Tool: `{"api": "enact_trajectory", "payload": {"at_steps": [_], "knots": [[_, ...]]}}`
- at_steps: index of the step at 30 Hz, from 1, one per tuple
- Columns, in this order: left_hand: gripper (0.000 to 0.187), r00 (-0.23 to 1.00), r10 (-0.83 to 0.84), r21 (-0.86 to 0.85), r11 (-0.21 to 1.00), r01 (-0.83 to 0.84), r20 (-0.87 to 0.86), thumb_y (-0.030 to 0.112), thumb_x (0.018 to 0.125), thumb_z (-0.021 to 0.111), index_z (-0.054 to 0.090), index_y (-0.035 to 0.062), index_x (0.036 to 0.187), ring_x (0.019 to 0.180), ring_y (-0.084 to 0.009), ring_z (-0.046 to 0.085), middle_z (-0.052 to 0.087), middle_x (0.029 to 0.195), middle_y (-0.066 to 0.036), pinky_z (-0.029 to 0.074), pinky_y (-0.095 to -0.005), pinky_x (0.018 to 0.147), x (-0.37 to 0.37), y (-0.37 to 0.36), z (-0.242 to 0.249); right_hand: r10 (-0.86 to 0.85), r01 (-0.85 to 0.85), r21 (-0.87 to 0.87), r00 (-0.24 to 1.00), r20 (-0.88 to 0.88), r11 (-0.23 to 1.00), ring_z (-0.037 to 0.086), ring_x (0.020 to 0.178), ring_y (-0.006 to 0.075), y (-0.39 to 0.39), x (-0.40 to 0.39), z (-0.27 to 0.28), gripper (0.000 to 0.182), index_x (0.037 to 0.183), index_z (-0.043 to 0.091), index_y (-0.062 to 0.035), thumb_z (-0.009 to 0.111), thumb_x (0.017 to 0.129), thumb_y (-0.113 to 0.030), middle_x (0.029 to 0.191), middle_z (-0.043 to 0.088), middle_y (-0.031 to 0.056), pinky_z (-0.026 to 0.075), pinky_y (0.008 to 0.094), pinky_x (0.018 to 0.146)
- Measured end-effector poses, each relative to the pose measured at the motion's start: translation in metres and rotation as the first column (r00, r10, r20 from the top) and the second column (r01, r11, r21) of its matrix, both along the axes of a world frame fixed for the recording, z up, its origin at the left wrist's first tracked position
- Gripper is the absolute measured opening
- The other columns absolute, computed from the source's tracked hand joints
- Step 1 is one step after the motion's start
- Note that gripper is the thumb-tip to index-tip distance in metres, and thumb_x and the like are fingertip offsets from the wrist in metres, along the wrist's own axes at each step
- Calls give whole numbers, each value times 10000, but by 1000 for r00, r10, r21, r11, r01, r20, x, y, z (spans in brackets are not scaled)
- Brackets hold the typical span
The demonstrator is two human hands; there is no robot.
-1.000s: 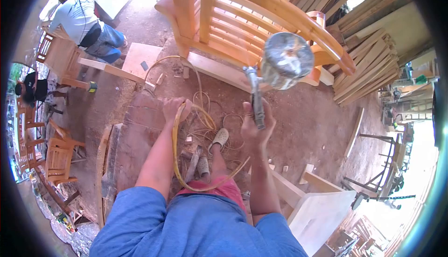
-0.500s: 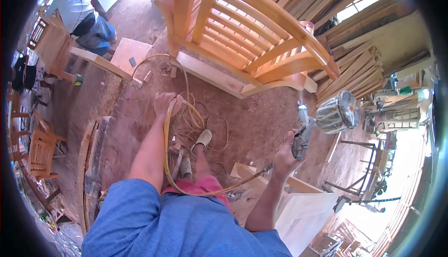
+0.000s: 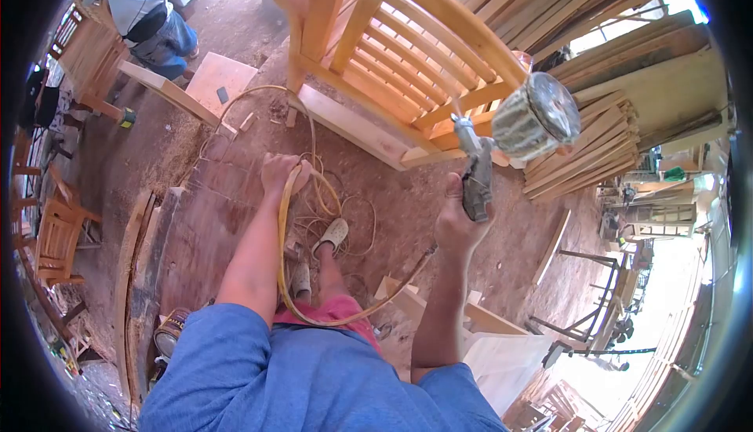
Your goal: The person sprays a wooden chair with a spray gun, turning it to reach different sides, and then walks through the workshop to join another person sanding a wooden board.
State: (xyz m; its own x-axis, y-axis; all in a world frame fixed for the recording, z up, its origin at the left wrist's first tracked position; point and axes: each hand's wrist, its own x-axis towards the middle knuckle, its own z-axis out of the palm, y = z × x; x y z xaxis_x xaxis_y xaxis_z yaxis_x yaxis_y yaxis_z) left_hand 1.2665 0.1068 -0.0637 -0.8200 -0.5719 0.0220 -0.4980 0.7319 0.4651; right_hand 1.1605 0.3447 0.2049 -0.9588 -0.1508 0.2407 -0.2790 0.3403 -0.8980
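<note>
My right hand (image 3: 461,224) is wrapped round the handle of a spray gun (image 3: 476,177), with a paint-spattered cup (image 3: 536,116) on its side. The gun's nozzle points toward a varnished wooden bench (image 3: 416,59) with a slatted seat or back. A faint mist shows at the nozzle. My left hand (image 3: 284,173) is closed around a yellow air hose (image 3: 284,255), which sags across my lap and runs up to the gun. More of the hose lies in loops on the floor near my feet.
A co-worker (image 3: 145,8) bends over wooden furniture at the upper left. Stacked planks (image 3: 584,145) lie at the right. A wooden chair (image 3: 59,232) stands far left. A long pale board (image 3: 353,126) lies beneath the bench. A metal frame (image 3: 588,298) stands lower right.
My right hand has moved up and to the left with the spray gun, bringing it nearer the bench. My left hand still grips the hose in about the same place.
</note>
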Motion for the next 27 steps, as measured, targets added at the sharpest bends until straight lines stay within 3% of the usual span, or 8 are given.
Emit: {"api": "enact_trajectory", "payload": {"at_steps": [3, 6, 12, 15, 18, 21, 24, 27], "knots": [[361, 1000, -1, -4, 1000, 1, 2, 381, 833, 511, 689, 109, 677, 765, -287, 681, 696, 752, -132, 435, -403, 819, 1, -1, 1, 115, -115, -59, 993, -7, 992, 555, 781, 75, -20, -4, -2, 141, 1002, 635, -25, 691, 898, -103, 866, 634, -12, 451, 238, 729], [364, 1000, -4, -8, 1000, 4, 21, 383, 834, 513, 690, 107, 676, 757, -287, 680, 694, 744, -135, 436, -399, 820, 0, 1, 8, 121, -124, -120, 992, -35, 985, 533, 763, 73, -31, -4, -18, 163, 979, 625, -31, 709, 889, -137, 855, 616, -17, 446, 237, 712], [370, 999, 8, -9, 1000, -8, 34, 387, 831, 518, 691, 101, 673, 757, -293, 679, 696, 752, -137, 431, -404, 844, 0, 0, 11, -80, 76, -80, 995, -52, 994, 539, 763, 86, -2, 5, -62, 178, 1015, 615, -26, 689, 903, -142, 866, 619, 9, 450, 240, 712], [369, 1000, 12, -13, 1000, -12, 5, 387, 830, 516, 698, 102, 683, 768, -291, 680, 699, 760, -136, 430, -408, 853, 0, 2, 9, -167, 171, 2, 963, -211, 985, 553, 774, 91, 3, 24, -46, 193, 1052, 602, -15, 674, 908, -120, 869, 623, 31, 456, 244, 719], [366, 1000, 20, 6, 1000, -20, 23, 389, 826, 515, 710, 107, 697, 778, -283, 682, 701, 759, -132, 434, -411, 847, 0, 0, 9, -109, 122, 27, 952, -284, 992, 575, 754, 110, 13, 30, -46, 207, 1077, 596, -14, 669, 908, -109, 839, 629, 44, 473, 253, 700], [366, 999, 36, 33, 999, -37, 38, 389, 825, 511, 721, 113, 710, 784, -278, 683, 703, 761, -129, 437, -413, 836, -1, 1, 18, 113, -90, 77, 916, -385, 993, 537, 693, 85, 13, 25, -38, 193, 1058, 595, -7, 671, 901, -91, 796, 598, -2, 451, 252, 627], [373, 998, 13, 29, 999, -15, 68, 389, 828, 499, 726, 118, 710, 779, -275, 685, 704, 757, -126, 438, -407, 826, -1, 0, 17, 265, -217, 198, 929, -259, 956, 525, 629, 82, 11, 13, -46, 184, 1049, 597, -20, 672, 891, -79, 726, 587, 4, 439, 258, 565], [381, 997, 13, 18, 1000, -15, 74, 389, 829, 489, 726, 124, 692, 768, -267, 688, 704, 745, -121, 437, -396, 818, -1, -2, 7, 368, -295, 346, 915, -167, 891, 699, 715, 260, 5, -3, -72, 255, 1131, 584, -31, 653, 894, -97, 853, 683, 175, 525, 331, 636]]}}
